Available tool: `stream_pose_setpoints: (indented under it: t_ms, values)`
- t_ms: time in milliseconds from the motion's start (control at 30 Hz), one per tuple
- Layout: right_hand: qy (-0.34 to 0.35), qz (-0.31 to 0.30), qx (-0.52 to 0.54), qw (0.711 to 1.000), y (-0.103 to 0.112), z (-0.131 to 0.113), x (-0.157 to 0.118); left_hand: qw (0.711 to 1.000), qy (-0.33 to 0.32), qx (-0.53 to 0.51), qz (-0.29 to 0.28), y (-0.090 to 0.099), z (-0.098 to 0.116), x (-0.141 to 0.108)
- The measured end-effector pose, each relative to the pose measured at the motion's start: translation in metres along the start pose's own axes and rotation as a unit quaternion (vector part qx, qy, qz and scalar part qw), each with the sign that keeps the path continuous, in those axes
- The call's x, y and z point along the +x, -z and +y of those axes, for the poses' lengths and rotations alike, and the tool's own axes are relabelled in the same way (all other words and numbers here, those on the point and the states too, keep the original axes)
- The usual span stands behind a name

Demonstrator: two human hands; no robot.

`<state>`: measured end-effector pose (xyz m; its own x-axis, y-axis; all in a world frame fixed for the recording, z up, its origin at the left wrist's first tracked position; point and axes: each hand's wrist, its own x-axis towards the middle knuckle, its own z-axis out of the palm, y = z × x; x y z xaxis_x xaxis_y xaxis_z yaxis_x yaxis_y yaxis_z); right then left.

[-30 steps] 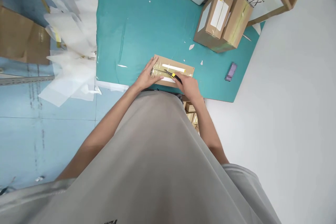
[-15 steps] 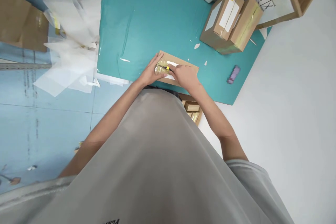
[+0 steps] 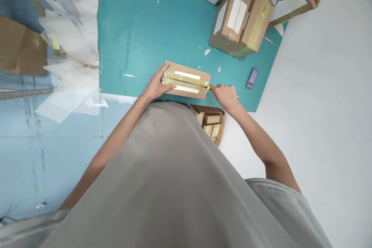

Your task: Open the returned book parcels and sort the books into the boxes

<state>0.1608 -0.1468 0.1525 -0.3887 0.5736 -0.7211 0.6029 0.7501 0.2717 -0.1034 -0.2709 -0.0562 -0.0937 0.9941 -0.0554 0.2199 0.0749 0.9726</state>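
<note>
A small cardboard box (image 3: 187, 80) lies near the front edge of the teal table, with clear tape and a white label split by a dark slit along its top. My left hand (image 3: 157, 85) grips its left end, fingers at the far corner and thumb on the near side. In my closed right hand (image 3: 226, 96) is a utility knife (image 3: 210, 88), yellow and black. Its front end is at the box's right edge, by the end of the slit; most of the handle is hidden in my fist.
Two taped cardboard boxes (image 3: 231, 17) stand at the back right, beside bins with handwritten signs. A blurred purple object (image 3: 252, 78) lies near the table's right edge. White sheets (image 3: 72, 38) are heaped on the left. Below the front edge, an open carton (image 3: 213, 124) holds smaller boxes.
My right hand has drawn the knife rightward along the box from its left part to its right end. A slit now shows through the tape and label. My left hand stays on the left end.
</note>
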Motion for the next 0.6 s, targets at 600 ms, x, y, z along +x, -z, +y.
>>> stream_pose_setpoints:
  t_ms: [600]
  values:
    - [-0.004, 0.048, 0.050, 0.998, -0.024, 0.032, -0.021, 0.997, 0.040, -0.064, -0.021, 0.010, 0.009, 0.000]
